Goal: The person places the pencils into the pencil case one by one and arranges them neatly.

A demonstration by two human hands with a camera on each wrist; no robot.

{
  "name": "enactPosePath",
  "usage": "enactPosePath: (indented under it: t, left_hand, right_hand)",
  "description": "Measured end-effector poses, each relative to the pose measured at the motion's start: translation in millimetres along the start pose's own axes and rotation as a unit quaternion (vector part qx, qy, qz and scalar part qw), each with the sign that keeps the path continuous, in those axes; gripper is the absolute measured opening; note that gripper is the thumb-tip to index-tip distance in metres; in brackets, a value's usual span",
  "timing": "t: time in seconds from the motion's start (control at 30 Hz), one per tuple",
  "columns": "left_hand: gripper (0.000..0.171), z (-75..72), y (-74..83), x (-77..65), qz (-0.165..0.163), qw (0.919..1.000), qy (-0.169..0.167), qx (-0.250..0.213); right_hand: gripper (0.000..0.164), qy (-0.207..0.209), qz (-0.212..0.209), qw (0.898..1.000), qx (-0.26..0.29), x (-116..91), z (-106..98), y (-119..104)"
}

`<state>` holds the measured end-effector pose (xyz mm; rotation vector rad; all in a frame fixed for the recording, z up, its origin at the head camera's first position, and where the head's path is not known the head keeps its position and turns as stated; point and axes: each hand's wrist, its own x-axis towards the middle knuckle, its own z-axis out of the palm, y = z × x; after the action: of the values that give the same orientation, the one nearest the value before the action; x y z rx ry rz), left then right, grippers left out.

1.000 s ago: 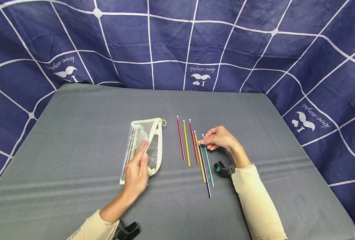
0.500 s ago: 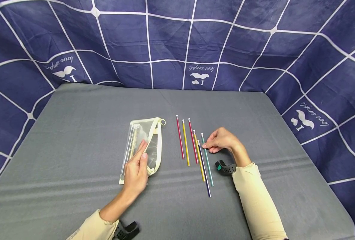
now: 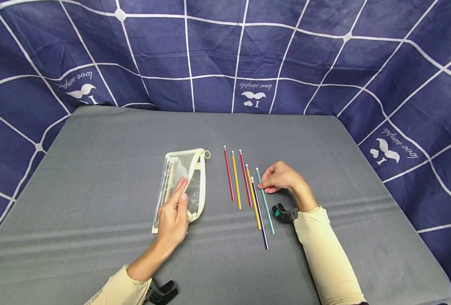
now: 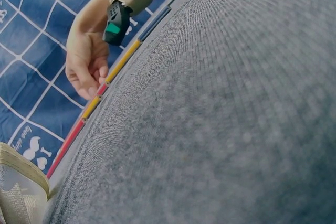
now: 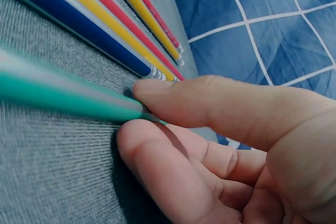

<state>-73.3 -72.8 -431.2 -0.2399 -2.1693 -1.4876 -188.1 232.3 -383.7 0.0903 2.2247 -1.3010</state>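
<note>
My right hand (image 3: 280, 177) pinches a green pencil (image 5: 68, 94) between thumb and forefinger, close to its eraser end. In the right wrist view the pencil's near part rises blurred past the fingers. My left hand (image 3: 173, 216) lies with fairly straight fingers on a clear zip pouch (image 3: 177, 163) with cream trim. Pencils show through the pouch's left side. Between the hands lie a dark blue pencil (image 3: 260, 214), two yellow pencils, one of them a yellow pencil (image 3: 236, 182), and two red pencils, one of them a red pencil (image 3: 229, 173). The left wrist view hides my left fingers.
A grey cloth-covered table (image 3: 126, 135) extends around the things. Behind it hangs a navy curtain (image 3: 210, 51) with white grid lines. A black wrist band (image 3: 285, 213) sits at the right wrist. The pouch's ring pull (image 3: 207, 154) points towards the pencils.
My right hand has gone from beside the dark blue pencil's top to the green pencil and taken hold of it. The green pencil's lower end has swung slightly right. My left hand stays put.
</note>
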Motion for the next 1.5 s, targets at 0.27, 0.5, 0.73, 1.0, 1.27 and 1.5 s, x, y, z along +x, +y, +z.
enactPosePath:
  t: [0.27, 0.5, 0.73, 1.0, 1.27, 1.5]
  left_hand:
    - [0.034, 0.3, -0.6, 0.3, 0.000, 1.0000, -0.001, -0.006]
    - [0.035, -0.1, 0.2, 0.4, -0.006, 1.0000, 0.000, -0.001]
    - [0.034, -0.7, 1.4, 0.5, -0.007, 1.0000, 0.000, 0.001]
    - [0.034, -1.0, 1.0, -0.3, -0.006, 1.0000, 0.004, 0.000]
    - [0.034, -0.3, 0.7, -0.2, -0.005, 1.0000, 0.004, -0.005]
    - [0.034, 0.3, 0.7, 0.6, 0.001, 1.0000, 0.005, -0.006]
  right_hand:
    - [0.011, 0.011, -0.009, 1.000, -0.005, -0.6, 1.3, -1.5]
    - [0.012, 0.017, -0.013, 1.000, 0.002, -1.3, -2.4, -0.8]
    - [0.015, 0.019, -0.017, 0.999, 0.038, -0.4, -9.3, 0.3]
    - [0.016, 0.028, -0.057, 0.992, 0.110, -1.5, -11.5, -1.9]
    - [0.019, 0.048, -0.078, 0.981, 0.169, 2.5, -3.9, -1.8]
    - [0.014, 0.068, -0.102, 0.966, 0.229, 6.7, 4.4, -3.7]
